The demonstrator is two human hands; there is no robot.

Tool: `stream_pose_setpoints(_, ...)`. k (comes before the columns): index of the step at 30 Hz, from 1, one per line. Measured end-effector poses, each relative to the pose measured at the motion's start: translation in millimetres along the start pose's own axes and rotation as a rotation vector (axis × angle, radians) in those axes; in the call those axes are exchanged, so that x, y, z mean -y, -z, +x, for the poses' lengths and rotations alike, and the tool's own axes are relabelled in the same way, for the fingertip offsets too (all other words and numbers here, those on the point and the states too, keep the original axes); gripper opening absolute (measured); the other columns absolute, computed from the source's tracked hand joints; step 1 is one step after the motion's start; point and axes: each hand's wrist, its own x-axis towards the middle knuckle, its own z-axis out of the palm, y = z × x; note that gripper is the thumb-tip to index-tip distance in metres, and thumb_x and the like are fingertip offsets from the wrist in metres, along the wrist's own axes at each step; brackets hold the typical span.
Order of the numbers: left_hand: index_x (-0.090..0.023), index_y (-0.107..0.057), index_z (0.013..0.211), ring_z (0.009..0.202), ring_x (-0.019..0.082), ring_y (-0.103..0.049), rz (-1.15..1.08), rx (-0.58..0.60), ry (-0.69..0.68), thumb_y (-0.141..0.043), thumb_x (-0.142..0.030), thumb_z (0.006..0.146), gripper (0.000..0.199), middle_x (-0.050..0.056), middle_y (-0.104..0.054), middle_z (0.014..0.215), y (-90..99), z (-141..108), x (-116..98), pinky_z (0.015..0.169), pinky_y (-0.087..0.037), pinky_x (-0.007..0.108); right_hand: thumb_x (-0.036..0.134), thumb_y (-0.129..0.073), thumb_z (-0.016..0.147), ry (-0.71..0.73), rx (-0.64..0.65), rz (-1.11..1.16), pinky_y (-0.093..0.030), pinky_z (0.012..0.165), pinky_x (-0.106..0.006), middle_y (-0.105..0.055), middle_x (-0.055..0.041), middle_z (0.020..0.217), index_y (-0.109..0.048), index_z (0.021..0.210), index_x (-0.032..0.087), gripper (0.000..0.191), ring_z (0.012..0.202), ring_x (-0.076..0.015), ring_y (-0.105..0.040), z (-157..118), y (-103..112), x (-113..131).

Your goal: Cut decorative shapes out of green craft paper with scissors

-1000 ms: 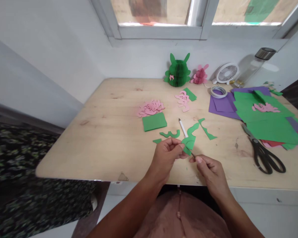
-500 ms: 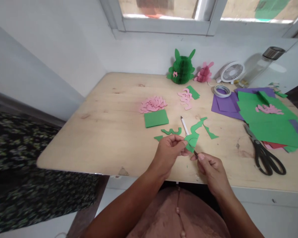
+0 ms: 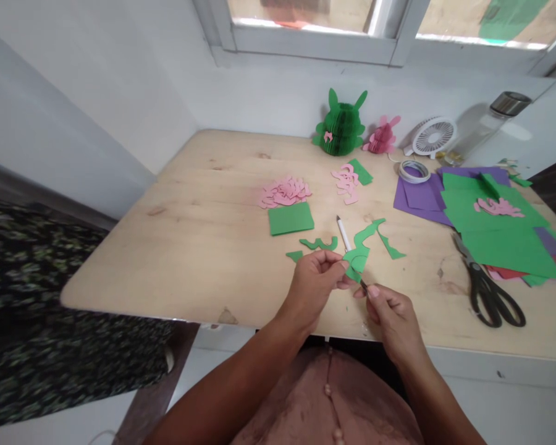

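My left hand is closed in a pinch on a piece of green paper with a dark curved line on it. The fingertips cover the paper's left edge. Close by on the right, my right hand is closed around a small dark-handled tool, which looks like small scissors. Its tip meets the paper's lower edge; the fingers hide most of the handle. Just beyond the paper lies a white pen. Green paper scraps are scattered around it.
A green card and pink cutouts lie beyond my left hand. Large black-handled scissors rest at the right beside stacked green sheets. Paper figures, a fan, tape and a bottle stand further back.
The view has shifted slightly. Both hands stay at nearly the same spot, and the dark tool's tip is a little further into the green paper's lower edge.
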Motion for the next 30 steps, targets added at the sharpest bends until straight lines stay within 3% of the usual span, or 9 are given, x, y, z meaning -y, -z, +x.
stream_pose_setpoints(16, -0.015, -0.056, 0.067, 0.048, 0.009, -0.059, -0.126, -0.053, -0.036, -0.07, -0.02, 0.063, 0.015, -0.007, -0.057, 0.052, -8.0, -3.3, 5.4, 0.06, -0.054, 0.025, 0.049, -0.061, 0.08, 0.017, -0.025, 0.062, -0.016, 0.046, -0.025, -0.029, 0.0065, 0.05, -0.069, 0.07, 0.015, 0.036, 0.048, -0.0105, -0.022, 0.7, -1.6, -6.1)
stream_pose_setpoints(30, -0.016, -0.058, 0.065, 0.051, 0.009, -0.06, -0.052, -0.041, 0.021, -0.07, -0.021, 0.063, 0.013, -0.003, -0.061, 0.056, -5.5, -1.1, 0.3, 0.06, -0.05, 0.022, 0.053, -0.06, 0.08, 0.022, 0.013, -0.001, -0.015, 0.045, -0.025, -0.029, 0.0058, 0.049, -0.069, 0.067, 0.015, 0.041, 0.047, -0.0105, -0.022, 4.6, 3.9, -2.9)
